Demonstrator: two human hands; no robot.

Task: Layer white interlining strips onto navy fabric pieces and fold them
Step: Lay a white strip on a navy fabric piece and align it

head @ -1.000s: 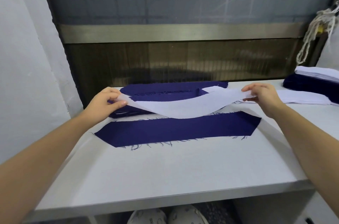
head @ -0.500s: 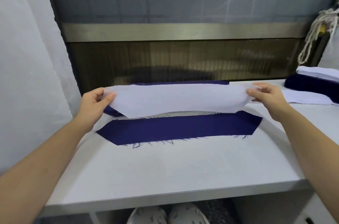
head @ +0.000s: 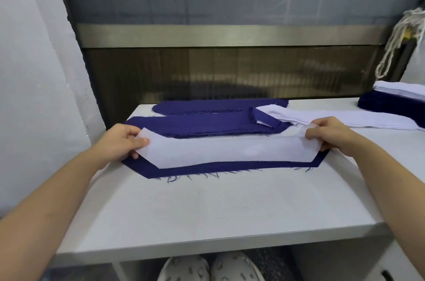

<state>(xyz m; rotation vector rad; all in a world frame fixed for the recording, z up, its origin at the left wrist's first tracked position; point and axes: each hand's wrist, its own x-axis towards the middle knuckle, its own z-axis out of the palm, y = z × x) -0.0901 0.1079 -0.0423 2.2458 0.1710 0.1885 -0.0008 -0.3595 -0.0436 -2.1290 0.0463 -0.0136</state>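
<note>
Left grip: left hand (head: 122,140) pinches one end of white interlining strip (head: 230,150).
Right grip: right hand (head: 326,134) pinches the other end.
Strip: over navy fabric piece (head: 230,167) on worktop (head: 207,207), apparently touching it.

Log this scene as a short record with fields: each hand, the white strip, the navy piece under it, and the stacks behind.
left hand: pinches left end of the long white interlining strip
right hand: pinches the strip's right end
strip position: over the long navy fabric piece, navy border showing along the near edge
behind: stack of navy fabric pieces; pile of white strips to its right
surface: white table
</note>
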